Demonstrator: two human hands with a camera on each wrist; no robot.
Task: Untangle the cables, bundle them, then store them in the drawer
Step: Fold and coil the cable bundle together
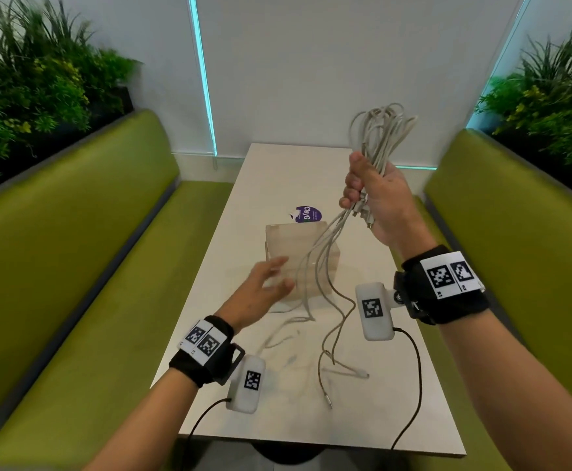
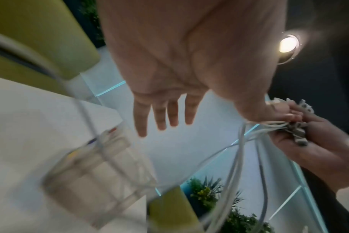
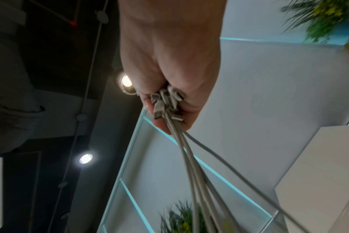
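your right hand [image 1: 376, 202] clenches cables [image 1: 325, 266] by plugs, raised over counter [image 1: 230, 253]; tails trail onto it near small drawer box [image 1: 303, 243]. left hand [image 1: 264, 288] released, fingers spread. comb tails straight downward, then loop.

The cables [image 1: 325, 253] are pale grey-white. The surface [image 1: 216, 348] is off-white, with a purple sticker [image 1: 306, 214] on it. The wrist bands [image 1: 447, 294] are black with black-and-white square-patterned tags. The benches [image 1: 84, 253] are olive green.

box [image 1: 302, 263] on table [image 1: 373, 419] (centre), sticker [image 1: 306, 213] behind
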